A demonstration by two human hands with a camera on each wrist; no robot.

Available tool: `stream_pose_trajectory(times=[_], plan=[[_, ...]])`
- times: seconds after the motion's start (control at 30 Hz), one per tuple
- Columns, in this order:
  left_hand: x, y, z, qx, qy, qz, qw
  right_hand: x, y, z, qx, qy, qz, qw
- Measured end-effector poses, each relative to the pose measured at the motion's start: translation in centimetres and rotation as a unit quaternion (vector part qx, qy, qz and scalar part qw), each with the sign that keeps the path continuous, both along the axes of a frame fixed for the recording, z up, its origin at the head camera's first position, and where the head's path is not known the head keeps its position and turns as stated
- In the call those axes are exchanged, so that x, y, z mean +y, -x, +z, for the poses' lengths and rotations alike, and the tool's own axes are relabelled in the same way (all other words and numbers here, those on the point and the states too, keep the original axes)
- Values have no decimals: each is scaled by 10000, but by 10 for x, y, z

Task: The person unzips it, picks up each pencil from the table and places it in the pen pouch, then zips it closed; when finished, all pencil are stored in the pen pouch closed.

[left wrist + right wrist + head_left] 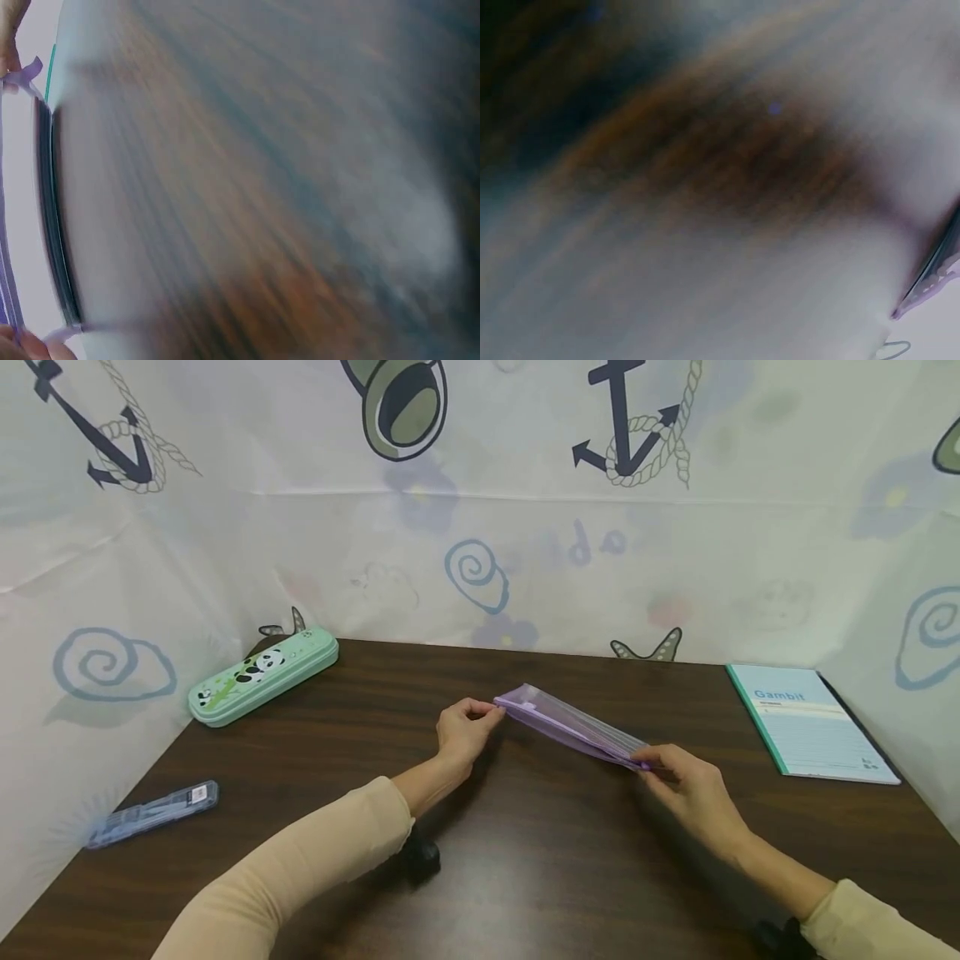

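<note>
A clear zip pouch (573, 727) with purple edging is held slantwise above the brown table, its right end lower and nearer. At its left corner my left hand (465, 733) pinches the edge between thumb and fingers. Its right end is pinched by my right hand (693, 789). In the left wrist view the pouch's purple edge (7, 277) runs down the left border, with fingertips (34, 345) at the bottom. Only a corner of the pouch (930, 289) shows at the right border of the right wrist view. Whether anything is inside cannot be made out.
A green panda pencil case (262, 677) lies at the back left. Closer on that side is a bluish clear case (156, 814). A light blue notebook (813, 722) marked "Gambit" lies at the right. Patterned cloth (337, 552) hangs around the table (525, 877).
</note>
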State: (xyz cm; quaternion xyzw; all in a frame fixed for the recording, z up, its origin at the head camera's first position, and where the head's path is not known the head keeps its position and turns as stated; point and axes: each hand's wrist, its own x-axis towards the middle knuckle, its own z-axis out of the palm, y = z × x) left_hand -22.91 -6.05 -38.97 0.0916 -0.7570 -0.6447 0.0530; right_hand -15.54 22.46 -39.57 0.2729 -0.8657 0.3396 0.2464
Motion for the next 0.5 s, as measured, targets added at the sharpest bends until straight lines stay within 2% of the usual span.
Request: stream_pose_trajectory(times=[0.1, 0.17, 0.23, 0.33, 0.5], plan=[[3, 0, -3, -359, -821, -324, 9954, 5, -6, -3, -15, -2, -49, 10000], [4, 1, -4, -527, -1363, -493, 9880, 7, -8, -4, 2, -4, -98, 10000], [4, 3, -4, -649, -1675, -613, 9818, 9, -8, -5, 37, -1, -160, 9999], [3, 6, -3, -900, -1859, -741, 9756, 11, -9, -5, 57, 19, -217, 9997], [1, 8, -4, -1195, -1852, -797, 9721, 13, -9, -5, 28, 37, -153, 9999]])
